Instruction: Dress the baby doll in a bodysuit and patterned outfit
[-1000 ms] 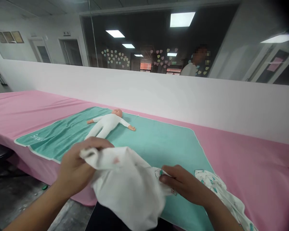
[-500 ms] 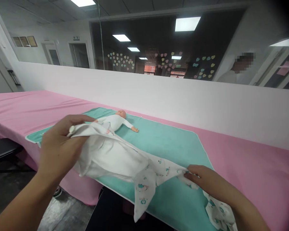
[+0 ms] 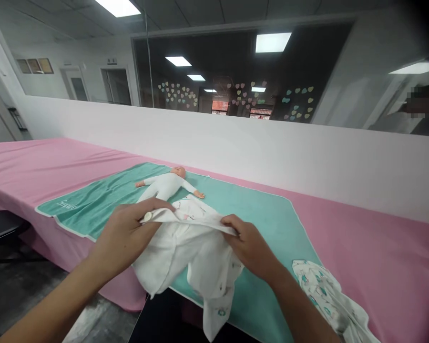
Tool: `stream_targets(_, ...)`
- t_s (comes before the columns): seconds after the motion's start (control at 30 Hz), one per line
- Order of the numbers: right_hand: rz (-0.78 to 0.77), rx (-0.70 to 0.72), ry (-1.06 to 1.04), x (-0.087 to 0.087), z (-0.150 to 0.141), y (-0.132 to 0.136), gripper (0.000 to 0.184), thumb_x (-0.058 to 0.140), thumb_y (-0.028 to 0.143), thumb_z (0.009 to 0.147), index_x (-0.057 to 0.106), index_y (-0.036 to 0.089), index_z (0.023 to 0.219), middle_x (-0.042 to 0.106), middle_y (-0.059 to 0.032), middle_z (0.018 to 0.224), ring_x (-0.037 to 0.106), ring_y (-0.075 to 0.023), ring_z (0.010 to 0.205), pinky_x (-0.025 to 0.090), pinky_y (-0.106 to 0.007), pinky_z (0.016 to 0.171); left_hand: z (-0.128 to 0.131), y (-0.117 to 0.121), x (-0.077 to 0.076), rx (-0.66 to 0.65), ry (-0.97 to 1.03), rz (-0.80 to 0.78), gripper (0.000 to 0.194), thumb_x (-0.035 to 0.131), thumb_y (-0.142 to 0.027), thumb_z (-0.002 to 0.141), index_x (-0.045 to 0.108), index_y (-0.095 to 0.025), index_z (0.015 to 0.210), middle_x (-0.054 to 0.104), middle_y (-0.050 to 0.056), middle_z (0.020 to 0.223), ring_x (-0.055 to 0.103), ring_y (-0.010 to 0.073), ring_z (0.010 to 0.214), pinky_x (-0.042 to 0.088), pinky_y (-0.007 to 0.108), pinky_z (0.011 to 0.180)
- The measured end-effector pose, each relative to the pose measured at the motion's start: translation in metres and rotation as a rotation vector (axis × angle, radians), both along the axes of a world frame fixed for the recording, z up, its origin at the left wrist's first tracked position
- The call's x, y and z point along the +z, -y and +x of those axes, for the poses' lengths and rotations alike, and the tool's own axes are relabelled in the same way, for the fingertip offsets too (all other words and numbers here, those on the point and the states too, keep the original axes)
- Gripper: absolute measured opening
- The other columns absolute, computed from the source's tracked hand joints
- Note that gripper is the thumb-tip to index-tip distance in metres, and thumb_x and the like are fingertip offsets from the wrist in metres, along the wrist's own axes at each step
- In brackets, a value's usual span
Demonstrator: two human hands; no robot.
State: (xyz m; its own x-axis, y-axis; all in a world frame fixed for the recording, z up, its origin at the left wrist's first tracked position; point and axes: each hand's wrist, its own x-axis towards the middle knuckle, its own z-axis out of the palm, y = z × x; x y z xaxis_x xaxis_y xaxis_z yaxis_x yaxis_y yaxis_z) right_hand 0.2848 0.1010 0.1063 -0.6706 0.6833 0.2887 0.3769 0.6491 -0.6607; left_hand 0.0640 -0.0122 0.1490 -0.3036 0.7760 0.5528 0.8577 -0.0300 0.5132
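Note:
Both my hands hold up a white baby garment [image 3: 186, 252] with small coloured prints over the near edge of a teal mat [image 3: 243, 214]. My left hand [image 3: 127, 233] pinches its upper left edge, where a white snap button shows. My right hand [image 3: 248, 245] grips the upper edge a little to the right. The cloth hangs down between them past the table's front edge. Beyond it a baby doll [image 3: 166, 183] in a white suit lies on its back on the mat, arms spread.
The mat lies on a long table with a pink cover [image 3: 379, 247], backed by a white wall [image 3: 271, 152] under a window. A second printed cloth [image 3: 329, 297] lies crumpled at the mat's near right corner. A person [image 3: 420, 112] stands behind the glass at far right.
My right hand has let go of the garment's far right end and moved left to grip its top edge close to my left hand. The cloth is now bunched and hanging instead of stretched wide.

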Motion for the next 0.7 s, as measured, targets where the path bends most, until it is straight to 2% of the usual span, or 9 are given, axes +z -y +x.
stream_targets(0.1,-0.107,0.003,-0.104,0.015,0.008,-0.005,0.030,0.036,0.043,0.091,0.053,0.020,0.082,0.055,0.0010,0.074,0.047,-0.0112,0.063,0.033,-0.023,0.054,-0.008,0.000,-0.008,-0.064,-0.031,-0.083,0.029,0.049,-0.025,0.074,0.064,-0.025,0.099,0.066,0.000,0.094,0.059,0.0205,0.085,0.045,0.024,0.065)
stream_targets(0.17,-0.142,0.051,-0.123,0.027,0.003,-0.001,0.034,0.038,0.046,0.090,0.053,0.019,0.078,0.053,0.0014,0.072,0.045,-0.0103,0.061,0.033,-0.022,0.053,0.004,-0.004,-0.012,-0.176,-0.021,-0.061,0.039,0.055,-0.029,0.073,0.057,-0.027,0.112,0.058,0.002,0.113,0.055,0.0232,0.101,0.046,0.028,0.077)
stream_targets(0.23,-0.153,0.163,-0.125,0.037,-0.005,0.006,0.032,0.040,0.044,0.089,0.056,0.019,0.078,0.054,0.0015,0.073,0.046,-0.0101,0.063,0.035,-0.022,0.056,0.026,-0.009,-0.016,-0.328,0.066,-0.066,0.052,0.062,-0.034,0.071,0.050,-0.030,0.121,0.052,0.004,0.122,0.052,0.0242,0.107,0.045,0.031,0.083)
stream_targets(0.3,-0.158,0.283,-0.106,0.044,-0.011,0.013,0.026,0.043,0.039,0.089,0.058,0.019,0.080,0.057,0.0015,0.075,0.047,-0.0100,0.065,0.037,-0.023,0.060,0.047,-0.015,-0.021,-0.436,0.233,-0.107,0.051,0.063,-0.035,0.072,0.048,-0.030,0.120,0.055,0.003,0.117,0.054,0.0224,0.102,0.047,0.030,0.079)
stream_targets(0.37,-0.166,0.316,-0.073,0.048,-0.011,0.016,0.023,0.044,0.037,0.089,0.059,0.020,0.082,0.058,0.0017,0.076,0.048,-0.0099,0.066,0.036,-0.023,0.060,0.059,-0.021,-0.027,-0.492,0.417,-0.172,0.033,0.059,-0.036,0.076,0.054,-0.026,0.107,0.060,0.002,0.098,0.057,0.0183,0.086,0.046,0.026,0.067)
stream_targets(0.43,-0.175,0.258,-0.027,0.048,-0.004,0.015,0.025,0.044,0.040,0.088,0.059,0.020,0.082,0.056,0.0017,0.074,0.046,-0.0097,0.063,0.034,-0.022,0.055,0.059,-0.027,-0.032,-0.540,0.551,-0.267,0.020,0.054,-0.039,0.080,0.056,-0.021,0.087,0.057,-0.001,0.075,0.052,0.0132,0.067,0.040,0.022,0.055)
stream_targets(0.5,-0.147,0.176,0.042,0.046,0.007,0.008,0.028,0.044,0.043,0.087,0.058,0.020,0.080,0.054,0.0018,0.070,0.044,-0.0096,0.060,0.031,-0.022,0.051,0.050,-0.032,-0.034,-0.574,0.580,-0.360,0.026,0.051,-0.045,0.081,0.053,-0.019,0.076,0.049,-0.003,0.063,0.044,0.0102,0.056,0.032,0.020,0.048)
stream_targets(0.57,-0.090,0.150,0.185,0.042,0.021,-0.003,0.026,0.046,0.043,0.085,0.057,0.021,0.077,0.051,0.0022,0.066,0.041,-0.0095,0.056,0.029,-0.022,0.048,0.036,-0.037,-0.034,-0.552,0.453,-0.410,0.030,0.049,-0.048,0.081,0.053,-0.019,0.075,0.048,-0.003,0.061,0.042,0.0102,0.054,0.028,0.020,0.047)
stream_targets(0.7,0.004,0.140,0.579,0.027,0.049,-0.035,0.017,0.049,0.031,0.078,0.048,0.020,0.065,0.047,0.0025,0.060,0.036,-0.0097,0.051,0.022,-0.023,0.046,0.007,-0.053,-0.032,-0.440,-0.075,-0.467,0.029,0.045,-0.046,0.082,0.056,-0.021,0.073,0.051,0.000,0.062,0.046,0.0145,0.060,0.025,0.023,0.050)
